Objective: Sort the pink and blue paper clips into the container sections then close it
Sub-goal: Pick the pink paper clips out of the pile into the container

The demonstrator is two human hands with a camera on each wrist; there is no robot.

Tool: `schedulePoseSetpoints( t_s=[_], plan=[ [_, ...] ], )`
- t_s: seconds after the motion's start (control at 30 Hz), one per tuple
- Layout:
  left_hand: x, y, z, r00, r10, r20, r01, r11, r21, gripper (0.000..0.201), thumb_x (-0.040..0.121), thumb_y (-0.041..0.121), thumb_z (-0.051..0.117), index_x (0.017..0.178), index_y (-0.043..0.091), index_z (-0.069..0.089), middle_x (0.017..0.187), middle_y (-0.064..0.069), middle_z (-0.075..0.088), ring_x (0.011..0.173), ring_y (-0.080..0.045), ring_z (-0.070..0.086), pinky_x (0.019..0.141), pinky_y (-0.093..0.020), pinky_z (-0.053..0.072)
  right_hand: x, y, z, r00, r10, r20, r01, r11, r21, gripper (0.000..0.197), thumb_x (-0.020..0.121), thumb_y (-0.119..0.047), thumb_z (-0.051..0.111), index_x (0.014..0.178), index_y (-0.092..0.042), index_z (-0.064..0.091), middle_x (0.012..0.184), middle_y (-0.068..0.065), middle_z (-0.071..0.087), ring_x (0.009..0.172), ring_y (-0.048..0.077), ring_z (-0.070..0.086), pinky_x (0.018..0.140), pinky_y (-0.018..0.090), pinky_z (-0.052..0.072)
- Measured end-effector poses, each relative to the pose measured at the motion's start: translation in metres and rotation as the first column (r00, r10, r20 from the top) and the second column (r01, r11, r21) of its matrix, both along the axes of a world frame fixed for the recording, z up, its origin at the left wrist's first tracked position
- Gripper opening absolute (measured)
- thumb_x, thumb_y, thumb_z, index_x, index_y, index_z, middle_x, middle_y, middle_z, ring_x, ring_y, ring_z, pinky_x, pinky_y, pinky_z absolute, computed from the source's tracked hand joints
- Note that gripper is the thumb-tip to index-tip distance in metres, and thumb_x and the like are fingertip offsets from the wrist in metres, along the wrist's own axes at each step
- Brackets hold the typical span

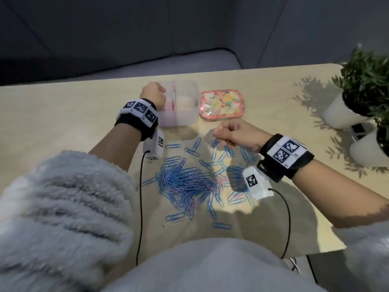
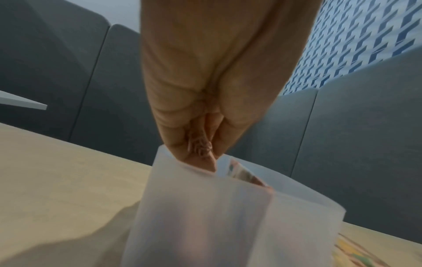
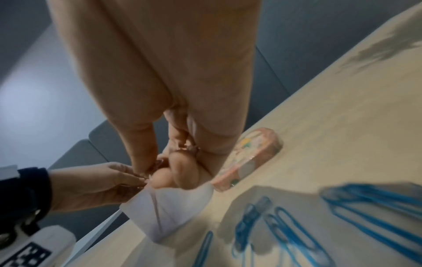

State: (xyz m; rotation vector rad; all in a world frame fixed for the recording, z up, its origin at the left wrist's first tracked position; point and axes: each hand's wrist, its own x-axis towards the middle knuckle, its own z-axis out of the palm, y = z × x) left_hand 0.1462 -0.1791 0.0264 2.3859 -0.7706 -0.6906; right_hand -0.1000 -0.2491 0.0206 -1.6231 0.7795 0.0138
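Note:
A translucent container (image 1: 189,114) with a pink divider (image 1: 173,94) stands at the table's far middle. Its left section holds pink clips. My left hand (image 1: 161,91) hovers over that left section, fingers bunched on a few pink paper clips (image 2: 200,147) just above the rim (image 2: 182,164). My right hand (image 1: 220,134) is raised above the table, right of the container, and pinches pink paper clips (image 3: 186,146). A heap of mostly blue paper clips (image 1: 185,182), with some pink ones mixed in, lies in front of me. The floral lid (image 1: 222,107) lies to the right of the container.
Two white pots with green plants (image 1: 362,85) stand at the table's right edge. Loose blue clips (image 3: 285,227) are scattered below my right hand. Wrist-camera cables (image 1: 140,207) run over the near table edge. A grey sofa (image 1: 126,28) lies beyond the table.

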Motion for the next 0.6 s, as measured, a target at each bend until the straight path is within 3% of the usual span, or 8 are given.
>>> schedulePoseSetpoints(
  t_s=[0.1,0.17,0.23,0.3,0.4,0.47,0.53,0.6],
  plan=[
    [-0.002,0.002,-0.005,0.999,-0.03,0.017,0.03,0.999,0.012,0.039,0.091,0.004,0.035,0.125,0.009,0.053,0.131,-0.018,0.054,0.118,-0.034,0.054,0.101,-0.037,0.046,0.034,-0.006,0.006,1.0,0.027,0.016,-0.027,1.0,-0.003,0.027,0.091,-0.01,0.055,0.064,-0.01,0.054,0.046,-0.005,0.057,0.036,0.007,0.041,0.035,0.015,0.033],
    [-0.004,0.011,-0.005,0.999,-0.02,0.025,0.023,0.994,-0.104,0.041,0.092,0.002,0.031,0.127,0.006,0.052,0.134,-0.016,0.053,0.123,-0.03,0.05,0.106,-0.032,0.039,0.057,-0.004,0.012,0.998,0.049,0.031,-0.049,0.999,-0.024,0.027,0.091,-0.01,0.055,0.064,-0.009,0.054,0.055,0.001,0.059,0.039,0.007,0.046,0.036,0.014,0.035],
    [-0.008,0.028,-0.002,0.999,0.02,0.043,-0.007,0.96,-0.279,0.041,0.089,-0.003,0.032,0.119,0.004,0.058,0.128,-0.014,0.057,0.12,-0.025,0.052,0.101,-0.024,0.038,0.083,0.001,0.019,0.997,0.072,0.021,-0.07,0.994,-0.086,0.027,0.091,-0.009,0.055,0.064,-0.009,0.053,0.06,0.005,0.056,0.036,0.002,0.048,0.035,0.013,0.035],
    [-0.015,0.051,-0.004,0.997,0.046,0.068,-0.014,0.911,-0.412,0.038,0.084,-0.007,0.035,0.109,0.003,0.063,0.118,-0.014,0.063,0.112,-0.024,0.057,0.092,-0.023,0.042,0.111,0.006,0.021,0.998,0.067,0.01,-0.065,0.986,-0.152,0.028,0.089,-0.008,0.054,0.061,-0.01,0.051,0.059,0.006,0.054,0.037,0.002,0.048,0.036,0.014,0.036],
    [-0.029,0.09,-0.016,0.996,0.084,0.034,-0.06,0.895,-0.443,0.033,0.082,-0.005,0.04,0.102,0.005,0.064,0.111,-0.011,0.065,0.103,-0.02,0.058,0.088,-0.028,0.046,0.146,0.015,0.016,0.999,0.025,0.02,-0.02,0.977,-0.21,0.029,0.085,-0.003,0.051,0.058,-0.012,0.048,0.06,0.007,0.054,0.05,0.014,0.052,0.041,0.02,0.044],
    [-0.04,0.116,-0.025,0.995,0.102,0.008,-0.091,0.916,-0.392,0.026,0.085,-0.002,0.044,0.1,0.005,0.064,0.105,-0.008,0.064,0.096,-0.016,0.056,0.084,-0.027,0.045,0.163,0.021,0.015,1.0,-0.012,0.026,0.018,0.967,-0.255,0.027,0.083,-0.001,0.049,0.059,-0.014,0.045,0.063,0.005,0.054,0.058,0.017,0.056,0.05,0.026,0.051],
    [-0.051,0.136,-0.036,0.999,0.043,0.001,-0.041,0.957,-0.288,0.02,0.087,0.001,0.048,0.097,0.006,0.065,0.097,-0.005,0.063,0.089,-0.014,0.054,0.08,-0.026,0.043,0.176,0.026,0.012,1.0,-0.015,0.023,0.021,0.958,-0.285,0.026,0.084,-0.001,0.048,0.062,-0.016,0.043,0.072,0.005,0.052,0.079,0.027,0.062,0.074,0.035,0.057],
    [-0.062,0.15,-0.045,0.998,-0.064,-0.024,0.058,0.982,-0.182,0.015,0.087,0.004,0.052,0.095,0.008,0.065,0.092,-0.004,0.062,0.084,-0.014,0.054,0.078,-0.026,0.043,0.182,0.031,0.008,0.998,0.043,-0.043,-0.055,0.93,-0.364,0.022,0.085,-0.003,0.044,0.068,-0.017,0.044,0.083,0.009,0.05,0.104,0.035,0.058,0.098,0.042,0.047]
  ],
)
